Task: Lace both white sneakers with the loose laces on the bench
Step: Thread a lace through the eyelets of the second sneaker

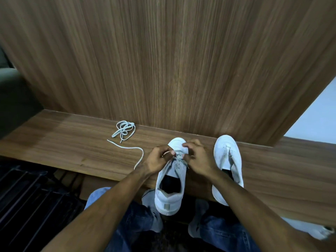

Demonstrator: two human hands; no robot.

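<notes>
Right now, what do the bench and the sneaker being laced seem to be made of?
The long brown bench: wood or wood-look laminate, matte, with straight grain lines. The white low-top sneaker between the hands: smooth leather or synthetic, slight sheen; which one is unclear.

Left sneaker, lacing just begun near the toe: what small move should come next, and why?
Probably draw the lace end pinched by the left hand across into the next eyelet up. The left sneaker shows lace only at its lowest eyelets; the right hand steadies the other side.

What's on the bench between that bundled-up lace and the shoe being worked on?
In the head view, only the trailing end of a lace snaking over bare bench, between the bundled lace and the sneaker.
</notes>
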